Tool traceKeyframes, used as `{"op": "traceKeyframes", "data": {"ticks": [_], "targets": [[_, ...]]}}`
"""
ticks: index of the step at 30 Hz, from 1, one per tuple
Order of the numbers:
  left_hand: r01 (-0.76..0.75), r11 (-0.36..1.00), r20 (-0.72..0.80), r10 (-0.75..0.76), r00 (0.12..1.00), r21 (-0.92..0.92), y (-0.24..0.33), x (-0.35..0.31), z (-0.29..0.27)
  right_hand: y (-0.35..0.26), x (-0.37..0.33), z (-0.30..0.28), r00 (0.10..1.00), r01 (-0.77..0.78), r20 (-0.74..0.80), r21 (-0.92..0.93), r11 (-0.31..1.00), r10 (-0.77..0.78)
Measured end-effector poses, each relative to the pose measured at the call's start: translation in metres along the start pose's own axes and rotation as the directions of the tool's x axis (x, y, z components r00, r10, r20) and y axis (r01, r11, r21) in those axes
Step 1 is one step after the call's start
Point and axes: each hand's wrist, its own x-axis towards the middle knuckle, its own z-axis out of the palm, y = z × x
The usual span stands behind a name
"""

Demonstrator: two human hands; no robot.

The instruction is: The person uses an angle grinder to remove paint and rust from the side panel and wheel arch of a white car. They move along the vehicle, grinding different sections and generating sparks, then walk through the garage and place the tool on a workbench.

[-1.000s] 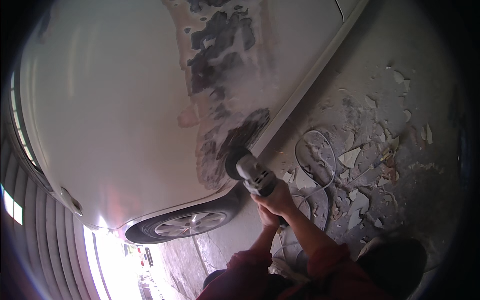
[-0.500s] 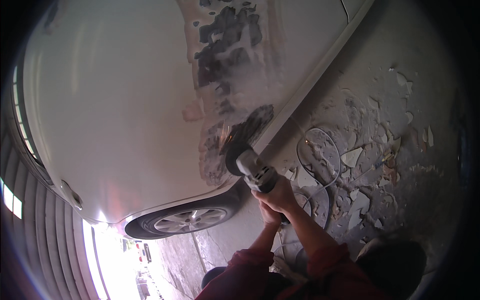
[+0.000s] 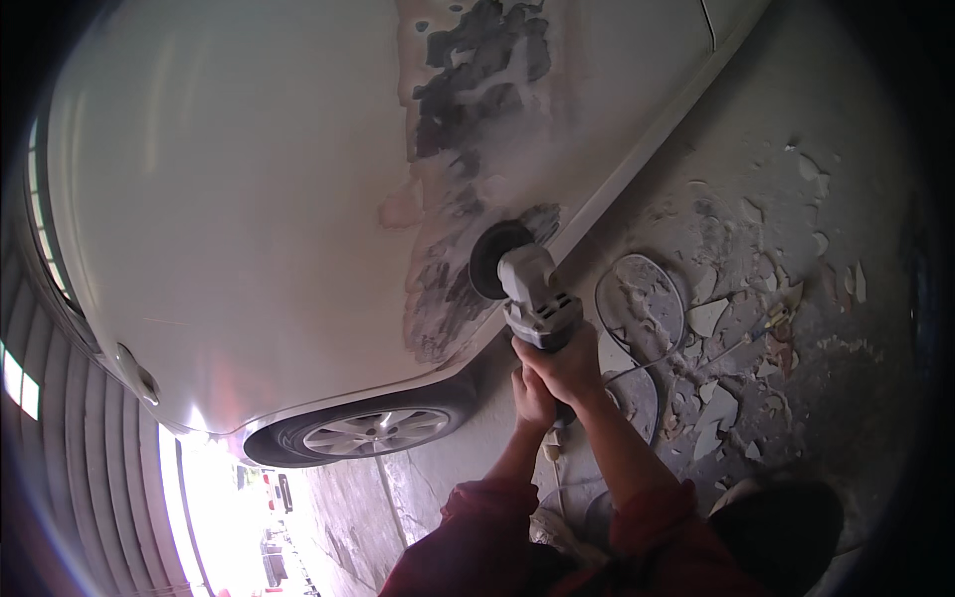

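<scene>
1. Head view: car (image 3: 249, 229), a wheel (image 3: 378, 434) inside its wheel arch (image 3: 368, 392).
2. Grinder (image 3: 538, 295), its disc (image 3: 487, 265) at the car's scraped patch (image 3: 438, 310).
3. Left hand (image 3: 535, 400), then right hand (image 3: 569, 364), fingers clenched round its handle.
4. Looped cable (image 3: 684, 316), flakes (image 3: 716, 413) on the floor (image 3: 856, 408).

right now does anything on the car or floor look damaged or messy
Yes. The pale car panel has a rough, dark, patchy strip, unlike the smooth surface around it; the grinder is near its lower end. Broken pale flakes lie scattered on the floor, with a cable looped loosely beside them.
</scene>
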Motion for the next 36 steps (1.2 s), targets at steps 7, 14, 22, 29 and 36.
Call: {"op": "traceKeyframes", "data": {"ticks": [7,14,22,29,36], "targets": [[0.085,0.995,-0.217,-0.095,0.972,-0.057,0.026,-0.012,0.015,-0.005,-0.011,0.008,0.979,-0.096,0.124,-0.409,0.907,0.159],[-0.032,0.999,-0.055,0.033,0.998,0.022,0.021,0.002,0.006,-0.001,0.002,-0.001,0.983,-0.154,0.083,-0.138,0.978,0.166],[0.011,0.995,0.101,-0.022,0.995,0.102,0.000,0.003,-0.001,-0.009,-0.002,0.006,0.998,-0.052,0.030,-0.163,0.985,0.058],[0.012,0.999,-0.086,-0.016,0.996,-0.040,0.009,0.009,0.001,-0.022,-0.001,0.010,0.980,-0.141,0.100,-0.262,0.955,0.172],[-0.099,0.995,0.064,0.099,0.993,-0.003,0.036,0.035,0.003,-0.039,0.022,0.001,0.991,0.131,-0.013,-0.040,0.991,-0.132]]}}
